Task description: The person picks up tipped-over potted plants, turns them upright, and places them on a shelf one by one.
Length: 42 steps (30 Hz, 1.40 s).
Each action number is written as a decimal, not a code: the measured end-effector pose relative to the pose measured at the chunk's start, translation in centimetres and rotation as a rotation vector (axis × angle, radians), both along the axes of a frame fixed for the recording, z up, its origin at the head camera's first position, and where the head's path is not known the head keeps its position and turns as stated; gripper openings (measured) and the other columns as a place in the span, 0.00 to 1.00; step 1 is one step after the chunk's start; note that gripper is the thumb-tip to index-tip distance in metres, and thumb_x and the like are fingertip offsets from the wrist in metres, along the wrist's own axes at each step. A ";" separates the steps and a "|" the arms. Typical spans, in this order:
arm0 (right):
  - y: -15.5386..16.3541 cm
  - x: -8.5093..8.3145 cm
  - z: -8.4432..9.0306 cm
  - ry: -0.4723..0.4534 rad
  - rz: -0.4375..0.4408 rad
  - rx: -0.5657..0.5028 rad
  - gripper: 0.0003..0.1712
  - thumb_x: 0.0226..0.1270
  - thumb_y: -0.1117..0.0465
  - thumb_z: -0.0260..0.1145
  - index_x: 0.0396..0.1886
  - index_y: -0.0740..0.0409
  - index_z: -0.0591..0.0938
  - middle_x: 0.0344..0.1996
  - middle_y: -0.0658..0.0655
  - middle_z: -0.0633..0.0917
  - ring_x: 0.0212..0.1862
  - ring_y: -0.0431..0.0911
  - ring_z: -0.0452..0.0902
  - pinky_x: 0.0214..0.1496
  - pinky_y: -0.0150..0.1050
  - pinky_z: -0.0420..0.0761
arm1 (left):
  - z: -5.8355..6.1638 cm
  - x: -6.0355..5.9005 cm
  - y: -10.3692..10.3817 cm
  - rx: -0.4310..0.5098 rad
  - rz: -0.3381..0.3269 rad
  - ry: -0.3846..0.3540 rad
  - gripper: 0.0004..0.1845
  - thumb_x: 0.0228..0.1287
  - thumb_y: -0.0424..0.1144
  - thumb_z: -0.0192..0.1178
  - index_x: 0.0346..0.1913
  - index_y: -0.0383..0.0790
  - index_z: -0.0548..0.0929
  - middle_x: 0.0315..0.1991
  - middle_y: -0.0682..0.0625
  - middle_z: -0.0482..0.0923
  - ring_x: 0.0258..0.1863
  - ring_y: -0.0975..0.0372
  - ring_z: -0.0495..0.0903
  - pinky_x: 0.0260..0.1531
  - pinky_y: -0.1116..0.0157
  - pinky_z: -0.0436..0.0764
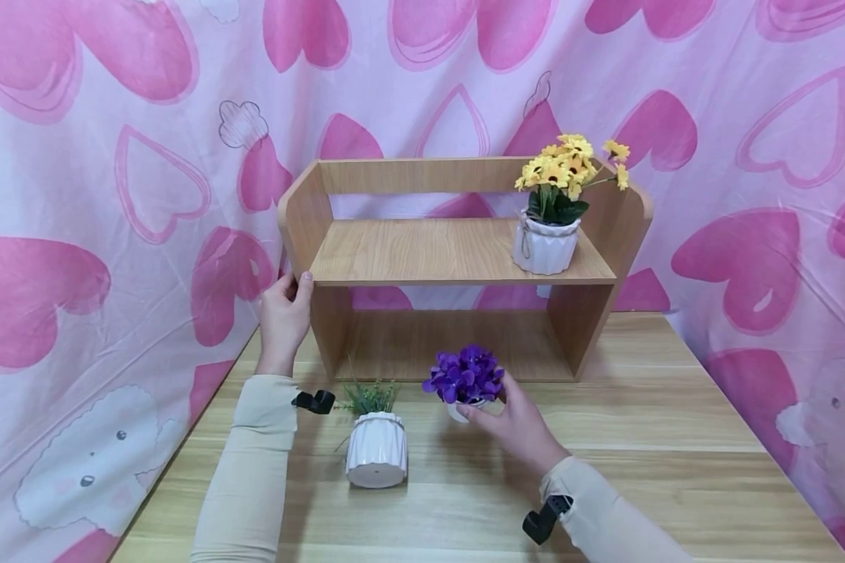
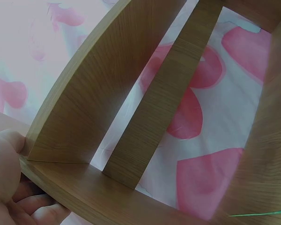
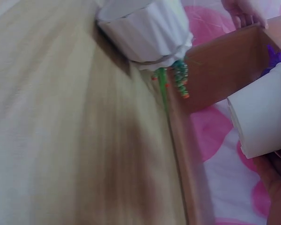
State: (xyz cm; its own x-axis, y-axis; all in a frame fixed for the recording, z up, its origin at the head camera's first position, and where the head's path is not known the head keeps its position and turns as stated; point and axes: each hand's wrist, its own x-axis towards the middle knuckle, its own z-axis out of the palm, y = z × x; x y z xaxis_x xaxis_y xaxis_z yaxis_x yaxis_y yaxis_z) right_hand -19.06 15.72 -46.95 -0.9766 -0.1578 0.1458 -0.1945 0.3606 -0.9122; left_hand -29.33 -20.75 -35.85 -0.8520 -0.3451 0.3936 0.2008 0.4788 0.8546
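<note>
My left hand (image 1: 285, 319) grips the left side panel of a two-tier wooden shelf (image 1: 408, 252). In the left wrist view, the thumb and curled fingers (image 2: 49, 214) lie on either side of the panel's edge. My right hand (image 1: 519, 426) holds a small white pot of purple flowers (image 1: 466, 377) in front of the lower tier. That white pot (image 3: 264, 115) looks raised off the table in the right wrist view. To its left, a white pot with a green plant (image 1: 378, 451) stands on the table.
A white pot of yellow flowers (image 1: 546, 244) stands at the right end of the upper tier. The shelf sits toward the back of a wooden table (image 1: 662, 438). Behind and beside it hangs a pink heart-patterned cloth (image 1: 753, 258).
</note>
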 end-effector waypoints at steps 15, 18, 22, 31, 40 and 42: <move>-0.8 -1.0 3.7 0.025 -0.007 0.017 0.46 0.65 0.40 0.80 0.79 0.41 0.71 0.75 0.53 0.80 0.77 0.56 0.75 0.81 0.65 0.70 | 0.2 0.0 0.0 0.004 0.003 -0.027 0.28 0.83 0.52 0.57 0.75 0.38 0.79 0.69 0.35 0.81 0.67 0.46 0.84 0.70 0.47 0.81; -1.0 -1.2 4.3 0.079 0.005 0.026 0.44 0.66 0.43 0.80 0.78 0.42 0.72 0.73 0.53 0.81 0.75 0.56 0.77 0.79 0.64 0.73 | 0.3 0.0 0.0 0.003 0.001 -0.026 0.28 0.83 0.52 0.57 0.75 0.38 0.79 0.69 0.35 0.81 0.67 0.46 0.84 0.70 0.47 0.82; -1.1 -1.6 4.9 0.152 0.030 0.033 0.41 0.67 0.47 0.81 0.76 0.45 0.74 0.71 0.54 0.83 0.73 0.56 0.78 0.77 0.64 0.75 | 0.1 0.1 -0.1 0.003 -0.003 -0.025 0.28 0.83 0.53 0.57 0.74 0.39 0.80 0.68 0.35 0.82 0.66 0.46 0.85 0.68 0.46 0.83; -1.2 -2.4 6.6 0.245 0.037 0.068 0.40 0.66 0.50 0.81 0.74 0.49 0.75 0.69 0.56 0.84 0.72 0.56 0.80 0.77 0.65 0.75 | 0.2 0.0 -0.2 -0.007 0.003 -0.001 0.27 0.82 0.52 0.58 0.73 0.37 0.81 0.67 0.34 0.83 0.65 0.46 0.85 0.68 0.46 0.83; -1.3 -3.1 8.5 0.247 -0.010 0.054 0.41 0.67 0.48 0.81 0.75 0.50 0.74 0.70 0.57 0.83 0.74 0.57 0.78 0.79 0.63 0.73 | 0.2 0.2 -0.1 -0.006 -0.004 -0.013 0.28 0.83 0.52 0.58 0.72 0.36 0.81 0.67 0.34 0.82 0.66 0.45 0.84 0.68 0.46 0.83; -1.4 -3.3 8.9 0.250 -0.014 0.053 0.42 0.68 0.47 0.80 0.76 0.48 0.73 0.71 0.56 0.83 0.74 0.56 0.77 0.79 0.63 0.73 | 0.0 0.2 -0.2 0.003 -0.007 -0.018 0.28 0.83 0.52 0.57 0.73 0.36 0.81 0.68 0.34 0.82 0.67 0.45 0.84 0.69 0.46 0.82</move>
State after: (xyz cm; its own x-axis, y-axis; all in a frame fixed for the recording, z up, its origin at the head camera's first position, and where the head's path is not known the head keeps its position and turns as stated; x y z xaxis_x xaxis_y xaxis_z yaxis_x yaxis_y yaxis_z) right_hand -22.34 14.33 -38.01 -0.9133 -0.1585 0.3752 -0.4066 0.4104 -0.8163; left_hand -29.12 -20.93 -35.80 -0.8610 -0.3408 0.3775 0.1889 0.4748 0.8596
